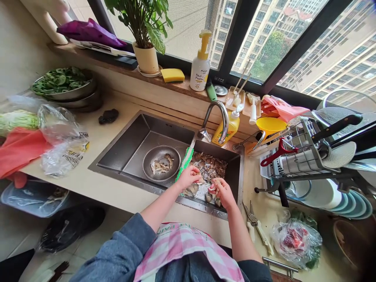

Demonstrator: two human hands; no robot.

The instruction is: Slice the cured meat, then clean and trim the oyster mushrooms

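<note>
Over the right basin of the steel sink (238,178), both hands are close together with their fingers pinched. My left hand (189,178) holds a small piece of mushroom at its fingertips, partly hidden. My right hand (223,192) pinches another pale piece of mushroom. Below them, many grey-brown mushrooms (210,164) lie in water in the basin. A round strainer (145,161) stands in the left basin with torn mushroom strips (163,164) in it. Along the divider, left of my left hand, lies a fuzzy green-and-white strip (186,160).
The curved faucet (219,107) rises behind the divider, beside a yellow bottle (227,131). At right stand a dish rack (304,156), scissors (258,229) and a bagged red item (295,237). Leafy greens (64,80) fill a bowl at left; a lined bin (33,201) sits below the counter.
</note>
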